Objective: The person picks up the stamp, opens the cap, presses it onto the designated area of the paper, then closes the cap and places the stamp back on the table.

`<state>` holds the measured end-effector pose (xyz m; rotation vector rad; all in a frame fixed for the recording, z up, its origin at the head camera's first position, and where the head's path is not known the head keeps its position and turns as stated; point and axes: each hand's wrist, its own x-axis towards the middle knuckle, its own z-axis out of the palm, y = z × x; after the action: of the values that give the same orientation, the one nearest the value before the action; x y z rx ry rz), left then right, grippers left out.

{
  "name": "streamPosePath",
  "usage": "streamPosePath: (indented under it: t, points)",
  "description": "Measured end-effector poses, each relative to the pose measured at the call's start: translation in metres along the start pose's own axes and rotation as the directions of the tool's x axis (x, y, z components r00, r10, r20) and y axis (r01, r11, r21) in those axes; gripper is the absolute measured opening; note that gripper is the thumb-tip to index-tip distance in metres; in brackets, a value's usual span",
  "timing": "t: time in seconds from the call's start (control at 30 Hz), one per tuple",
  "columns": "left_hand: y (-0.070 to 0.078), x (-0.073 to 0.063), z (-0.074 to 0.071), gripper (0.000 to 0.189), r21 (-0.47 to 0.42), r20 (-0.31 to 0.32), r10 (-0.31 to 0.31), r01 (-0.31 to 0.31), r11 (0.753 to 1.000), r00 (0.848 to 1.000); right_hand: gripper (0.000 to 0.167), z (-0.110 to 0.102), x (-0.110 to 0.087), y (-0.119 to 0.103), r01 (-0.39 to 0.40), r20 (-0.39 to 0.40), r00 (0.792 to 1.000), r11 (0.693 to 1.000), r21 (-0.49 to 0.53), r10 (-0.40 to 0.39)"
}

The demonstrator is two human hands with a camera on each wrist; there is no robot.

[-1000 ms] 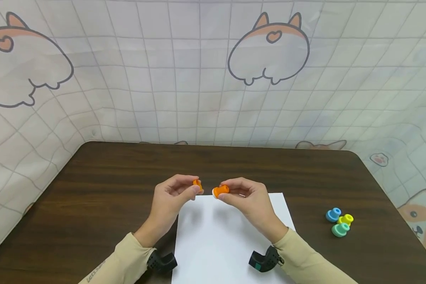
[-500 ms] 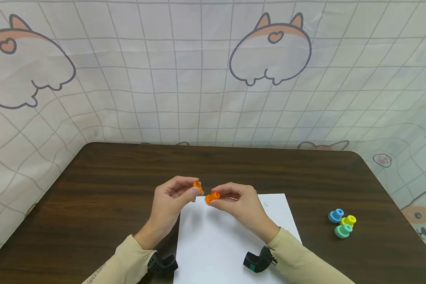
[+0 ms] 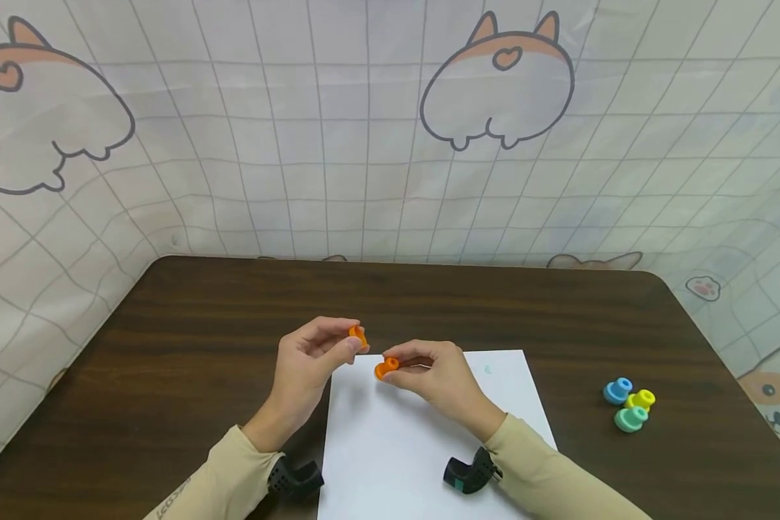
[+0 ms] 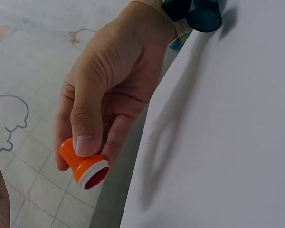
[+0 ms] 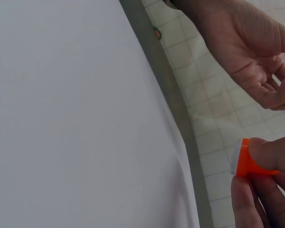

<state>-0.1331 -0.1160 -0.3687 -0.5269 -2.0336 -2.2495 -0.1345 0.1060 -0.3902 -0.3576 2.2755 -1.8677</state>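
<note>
My left hand (image 3: 305, 368) pinches a small orange cap (image 3: 359, 336) between thumb and fingers, above the far left corner of the white paper (image 3: 390, 448). Close to it, slightly lower and to the right, my right hand (image 3: 442, 375) grips an orange stamp (image 3: 387, 368) by its narrow handle. In the left wrist view the white ring and dark red face of the stamp (image 4: 82, 164) show, uncovered and tilted downward. A gap separates stamp from cap. On the paper, near its far right corner, is a small faint mark (image 3: 487, 370).
To the right on the dark wooden table (image 3: 234, 303) stand a blue stamp (image 3: 617, 391), a yellow stamp (image 3: 640, 400) and a teal stamp (image 3: 631, 419), grouped together. A white gridded curtain (image 3: 338, 130) with cartoon corgis hangs behind and around the table.
The right hand has moved left and a little nearer my body with the stamp, tipping it downward. The mark on the paper has come into sight. The left hand has barely moved.
</note>
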Motion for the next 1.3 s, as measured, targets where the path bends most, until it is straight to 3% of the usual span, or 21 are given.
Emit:
streamPosePath:
  t: [0.5,0.73,1.0,1.3]
  points:
    - [0.006,0.003,-0.008,0.027,0.04,-0.036,-0.018,0.019,0.999,0.999,0.034,0.001,0.005,-0.002,0.021,0.032,0.999,0.997,-0.072,-0.019]
    - [0.004,0.004,-0.007,0.028,0.014,-0.021,-0.03,0.03,0.999,0.999,0.032,0.003,0.003,0.001,0.035,0.049,0.998,0.991,-0.129,-0.028]
    - [0.002,0.002,-0.008,0.027,0.045,-0.024,-0.046,0.047,0.998,0.999,0.029,0.007,0.005,0.008,0.076,0.111,0.992,0.988,-0.132,-0.062]
    - [-0.001,0.004,-0.006,0.024,0.019,-0.023,-0.04,0.041,0.999,0.999,0.028,0.01,0.003,0.011,0.09,0.116,0.991,0.981,-0.171,-0.071]
